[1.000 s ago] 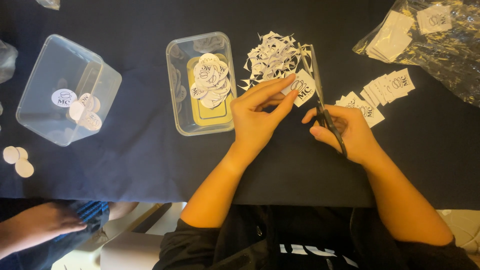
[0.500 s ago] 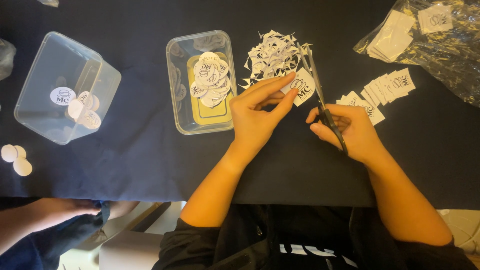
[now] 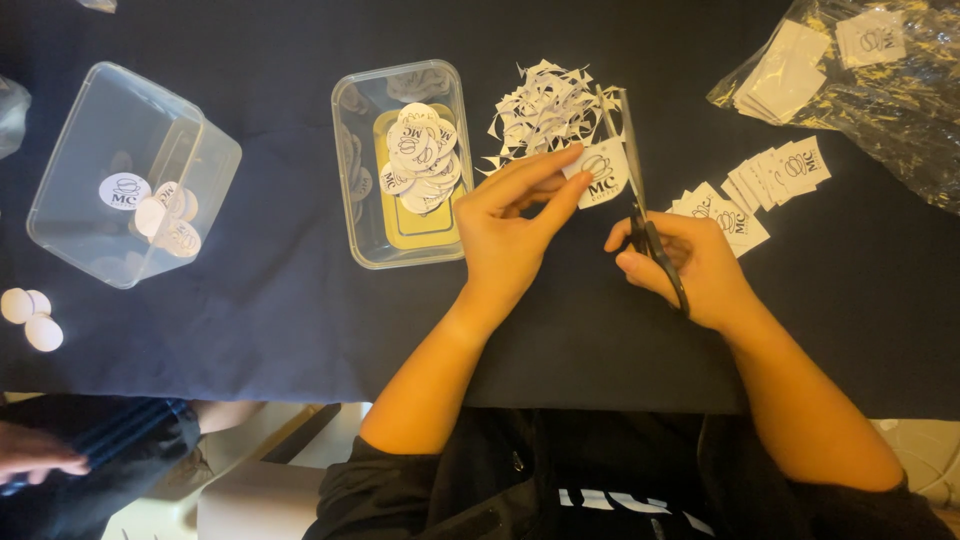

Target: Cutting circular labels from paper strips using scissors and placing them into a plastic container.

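Paper label between scissor blades, over a dark-covered bench

The left hand (image 3: 510, 235) pinches a white printed label (image 3: 604, 172) at its fingertips, just above the bench (image 3: 280, 320) – the right hand (image 3: 690, 265) is closed around the handles of scissors (image 3: 640, 190), blades touching the label's edge; a heap of paper scraps (image 3: 540, 110) lies just behind, a clear tub of round cutouts (image 3: 405, 165) to the left

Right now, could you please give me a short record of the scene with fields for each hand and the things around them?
left hand: pinches a printed paper label
right hand: holds scissors, blades at the label
scraps: paper offcuts piled behind the label
middle tub: holds cut round labels
uncut squares: fanned right of the scissors
surface: dark cloth
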